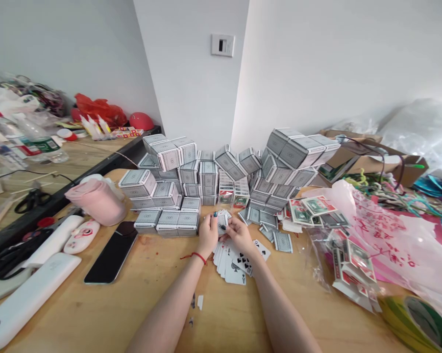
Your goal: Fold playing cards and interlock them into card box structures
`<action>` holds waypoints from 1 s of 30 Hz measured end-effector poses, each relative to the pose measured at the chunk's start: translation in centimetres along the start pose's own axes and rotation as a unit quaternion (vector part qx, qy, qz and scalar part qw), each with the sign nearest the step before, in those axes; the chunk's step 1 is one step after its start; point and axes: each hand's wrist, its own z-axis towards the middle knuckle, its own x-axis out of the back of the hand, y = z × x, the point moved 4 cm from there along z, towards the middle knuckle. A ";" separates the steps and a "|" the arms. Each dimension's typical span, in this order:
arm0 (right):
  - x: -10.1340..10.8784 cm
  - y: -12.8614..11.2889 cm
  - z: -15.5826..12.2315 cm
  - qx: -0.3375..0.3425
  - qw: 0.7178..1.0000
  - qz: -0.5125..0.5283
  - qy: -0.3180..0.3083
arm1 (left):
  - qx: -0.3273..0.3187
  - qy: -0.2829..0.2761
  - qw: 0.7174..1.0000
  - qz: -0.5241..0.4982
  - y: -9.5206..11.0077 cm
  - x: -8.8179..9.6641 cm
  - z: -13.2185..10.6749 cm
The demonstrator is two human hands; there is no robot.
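Both my hands meet at the middle of the wooden table, around a small stack of playing cards (223,224) with grey patterned backs. My left hand (208,233) grips it from the left side, thumb on top. From the right, my right hand (238,234) has its fingers closed at the stack's edge. Beneath my hands lies a fan of face-up cards (235,272), an ace of spades among them. Grey packs of cards (179,214) are piled in a stepped wall behind, and a few loose face-down cards (282,241) lie to the right.
On the left are a black phone (111,252), a pink roll (98,200), a white mouse (82,237) and a long white device (33,299). Torn card boxes (355,267), pink printed plastic (382,230) and a yellow-green tape roll (417,321) lie right. A cardboard box (375,162) stands behind.
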 end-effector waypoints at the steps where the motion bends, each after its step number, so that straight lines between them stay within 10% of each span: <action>1: -0.3 -0.1 -0.1 -0.002 1.000 -0.006 -0.019 | 0.000 0.008 1.000 0.004 0.0 0.1 0.0; 18: -0.8 -1.1 -0.8 -0.007 0.999 -0.016 -0.051 | 0.046 0.028 0.996 -0.074 0.8 0.4 0.2; 25: 0.9 -1.4 -0.4 0.038 0.994 0.064 0.080 | 0.053 0.009 0.988 -0.146 1.1 0.3 -0.6; 30: 3.8 -1.5 -0.4 0.079 0.966 0.156 0.189 | -0.064 -0.052 0.996 -0.029 2.4 0.7 -0.8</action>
